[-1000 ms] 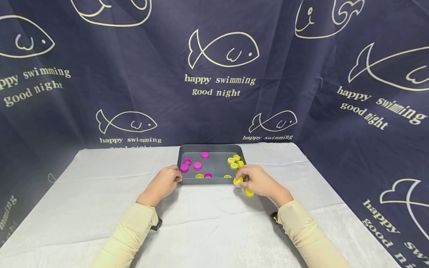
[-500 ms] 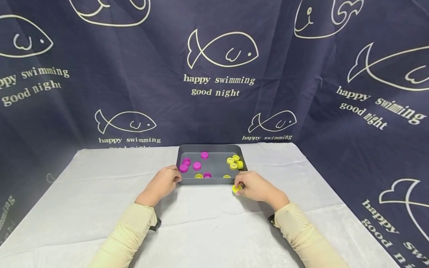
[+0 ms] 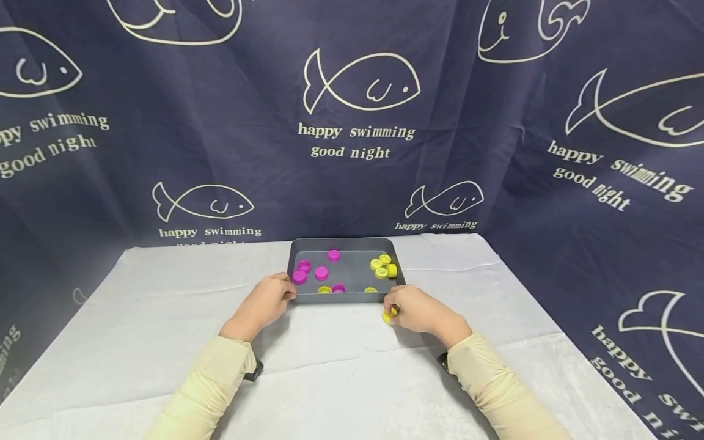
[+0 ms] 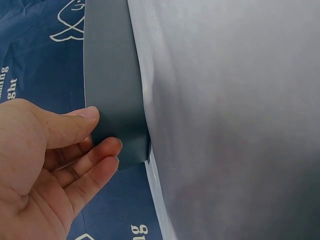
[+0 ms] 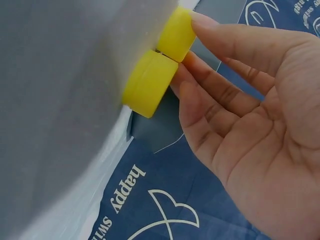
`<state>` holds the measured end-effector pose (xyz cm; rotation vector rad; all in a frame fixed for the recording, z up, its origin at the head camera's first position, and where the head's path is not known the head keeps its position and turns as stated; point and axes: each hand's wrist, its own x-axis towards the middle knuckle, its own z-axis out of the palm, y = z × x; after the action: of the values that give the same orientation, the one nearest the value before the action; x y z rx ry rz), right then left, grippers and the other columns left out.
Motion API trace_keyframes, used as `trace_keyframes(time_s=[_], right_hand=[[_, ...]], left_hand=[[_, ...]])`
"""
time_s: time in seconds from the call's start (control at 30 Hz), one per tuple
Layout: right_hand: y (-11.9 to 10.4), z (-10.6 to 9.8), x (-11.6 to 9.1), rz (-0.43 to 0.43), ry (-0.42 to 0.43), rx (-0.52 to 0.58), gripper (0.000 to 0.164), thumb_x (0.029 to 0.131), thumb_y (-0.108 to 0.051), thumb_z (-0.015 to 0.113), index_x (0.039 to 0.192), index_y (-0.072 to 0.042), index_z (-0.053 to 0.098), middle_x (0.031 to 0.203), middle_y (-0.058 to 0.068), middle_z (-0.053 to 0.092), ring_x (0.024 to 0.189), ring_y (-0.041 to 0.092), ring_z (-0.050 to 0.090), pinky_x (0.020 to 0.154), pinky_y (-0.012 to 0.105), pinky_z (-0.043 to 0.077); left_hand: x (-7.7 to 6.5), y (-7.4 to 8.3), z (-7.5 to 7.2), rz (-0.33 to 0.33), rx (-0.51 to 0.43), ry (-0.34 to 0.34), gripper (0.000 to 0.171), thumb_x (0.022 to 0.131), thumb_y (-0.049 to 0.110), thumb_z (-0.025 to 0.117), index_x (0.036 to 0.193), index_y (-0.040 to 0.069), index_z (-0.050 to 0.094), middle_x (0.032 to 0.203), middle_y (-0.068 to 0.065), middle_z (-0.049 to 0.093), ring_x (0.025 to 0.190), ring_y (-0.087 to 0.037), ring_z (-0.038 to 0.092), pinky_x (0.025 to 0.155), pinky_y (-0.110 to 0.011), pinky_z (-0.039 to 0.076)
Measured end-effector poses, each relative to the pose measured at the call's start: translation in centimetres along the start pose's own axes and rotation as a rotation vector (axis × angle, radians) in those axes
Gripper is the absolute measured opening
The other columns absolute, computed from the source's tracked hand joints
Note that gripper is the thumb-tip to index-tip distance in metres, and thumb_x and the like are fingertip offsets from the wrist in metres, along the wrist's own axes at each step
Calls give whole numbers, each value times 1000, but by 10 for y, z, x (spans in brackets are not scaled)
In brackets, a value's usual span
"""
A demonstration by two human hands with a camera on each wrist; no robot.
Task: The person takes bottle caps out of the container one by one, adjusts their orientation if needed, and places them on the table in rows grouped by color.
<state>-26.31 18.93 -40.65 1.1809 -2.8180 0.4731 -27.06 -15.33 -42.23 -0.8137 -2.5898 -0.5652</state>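
Note:
A shallow dark grey tray (image 3: 332,298) holds magenta bottle caps (image 3: 321,274) toward its left and yellow bottle caps (image 3: 382,273) mostly toward its right. My left hand (image 3: 267,304) grips the tray's near left corner, and the left wrist view shows thumb and fingertips at the corner of the tray wall (image 4: 112,65). In front of the near right corner, my right hand (image 3: 420,310) pinches a yellow bottle cap (image 5: 176,36) between thumb and fingers. A second yellow bottle cap (image 5: 150,84) stands against it at the fingertips, on the white cloth side.
White cloth (image 3: 341,379) covers the table around the tray. Dark blue curtains (image 3: 352,195) with fish drawings hang right behind the tray and along both sides. Near the tray's front wall, a magenta cap (image 3: 338,288) and yellow caps (image 3: 324,290) are partly hidden.
My right hand has moved from the tray's near right rim down toward the table with the yellow bottle cap, beside the one lying there. The left hand keeps its place at the corner.

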Motion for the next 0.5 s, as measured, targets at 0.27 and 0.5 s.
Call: trace_keyframes(time_s=[0.27, 0.5], right_hand=[[0, 0, -1, 14, -7, 38, 18, 74, 3, 81, 77, -10, 68, 79, -2, 61, 74, 13, 56, 66, 26, 51], [0, 0, 0, 20, -4, 46, 17, 74, 2, 81, 78, -9, 69, 79, -1, 60, 73, 13, 56, 66, 25, 51]], left_hand=[[0, 0, 0, -5, 0, 1, 13, 81, -10, 69, 77, 2, 73, 75, 2, 56, 72, -13, 56, 72, -31, 55], [0, 0, 1, -3, 0, -1, 14, 80, -11, 69, 77, 2, 74, 75, 3, 55, 72, -13, 55, 72, -31, 55]])
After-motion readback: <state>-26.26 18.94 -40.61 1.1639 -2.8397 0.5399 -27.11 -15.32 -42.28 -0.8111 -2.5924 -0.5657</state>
